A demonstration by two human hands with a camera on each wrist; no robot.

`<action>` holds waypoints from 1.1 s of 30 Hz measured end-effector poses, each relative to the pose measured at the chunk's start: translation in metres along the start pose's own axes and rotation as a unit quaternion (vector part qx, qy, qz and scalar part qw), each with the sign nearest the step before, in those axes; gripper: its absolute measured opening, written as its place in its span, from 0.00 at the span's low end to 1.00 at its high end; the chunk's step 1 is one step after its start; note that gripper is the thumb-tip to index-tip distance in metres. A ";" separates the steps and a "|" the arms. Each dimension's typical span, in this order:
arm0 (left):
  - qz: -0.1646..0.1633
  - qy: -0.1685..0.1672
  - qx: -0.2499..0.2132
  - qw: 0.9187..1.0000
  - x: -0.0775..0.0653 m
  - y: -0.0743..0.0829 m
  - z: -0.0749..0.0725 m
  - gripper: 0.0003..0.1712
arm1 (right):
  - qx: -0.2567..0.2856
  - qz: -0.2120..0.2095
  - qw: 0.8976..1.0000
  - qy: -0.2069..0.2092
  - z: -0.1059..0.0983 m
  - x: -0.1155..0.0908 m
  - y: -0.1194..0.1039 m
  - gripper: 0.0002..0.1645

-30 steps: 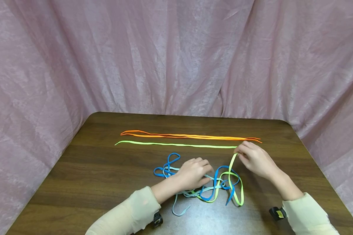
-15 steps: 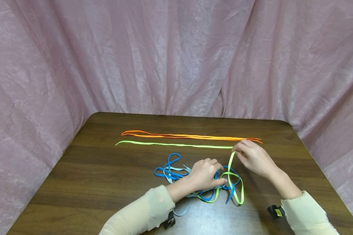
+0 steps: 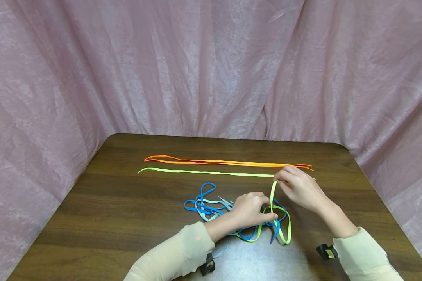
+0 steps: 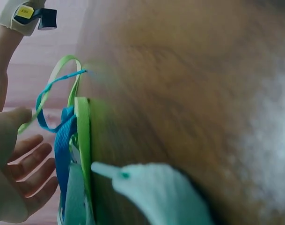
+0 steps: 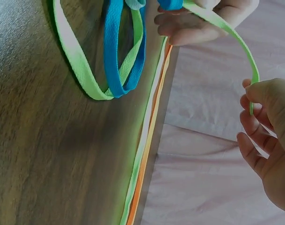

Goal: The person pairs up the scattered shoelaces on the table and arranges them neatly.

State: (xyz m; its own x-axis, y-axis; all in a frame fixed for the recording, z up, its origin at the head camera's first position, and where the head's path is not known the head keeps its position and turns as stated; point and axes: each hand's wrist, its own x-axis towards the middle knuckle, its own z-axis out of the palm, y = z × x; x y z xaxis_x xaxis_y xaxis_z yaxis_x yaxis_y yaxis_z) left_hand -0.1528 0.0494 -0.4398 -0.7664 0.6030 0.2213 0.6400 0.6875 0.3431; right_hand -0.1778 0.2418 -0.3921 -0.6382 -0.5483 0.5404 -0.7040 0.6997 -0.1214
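On the brown tabletop point(image 3: 91, 218), the left hand point(image 3: 249, 210), its grip unclosed, lies over tangled blue laces point(image 4: 62, 154) and pale-blue laces point(image 4: 76, 194). Beyond, the right hand point(image 3: 300, 191) has its grip pinching the lime lace point(image 5: 254, 70) looped among them; a hasty pull could knot everything tighter or disturb the straight green lace point(image 3: 204, 172) and orange laces point(image 3: 267, 165).

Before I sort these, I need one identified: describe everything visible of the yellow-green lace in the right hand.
The yellow-green lace is flat and looks woven. The right hand pinches it, a short tail showing beyond the grip, and holds that part above the table; lower down, its loops cross a blue lace. Contact with the left hand is unclear.
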 end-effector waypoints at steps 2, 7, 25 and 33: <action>0.001 0.011 -0.010 1.000 0.001 0.002 0.000 0.08 | -0.001 -0.002 1.000 -0.001 0.000 0.000 0.000 0.10; 0.007 0.039 -0.031 0.999 -0.001 0.003 -0.003 0.05 | -0.004 -0.005 1.000 0.002 -0.001 -0.001 0.001 0.10; 0.025 0.040 -0.104 0.993 -0.028 -0.007 -0.029 0.02 | -0.008 -0.007 1.000 0.009 0.000 -0.008 0.012 0.10; 0.038 0.034 -0.113 0.992 -0.039 -0.014 -0.042 0.03 | -0.010 -0.003 1.000 0.013 0.000 -0.012 0.014 0.14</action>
State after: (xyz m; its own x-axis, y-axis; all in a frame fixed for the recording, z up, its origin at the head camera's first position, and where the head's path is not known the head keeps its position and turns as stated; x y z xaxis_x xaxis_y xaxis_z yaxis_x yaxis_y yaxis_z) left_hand -0.1344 -0.0003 -0.4149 -0.7230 0.6161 0.3124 0.6736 0.5285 0.5167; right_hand -0.1799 0.2580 -0.3998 -0.6252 -0.5407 0.5629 -0.7015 0.7054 -0.1016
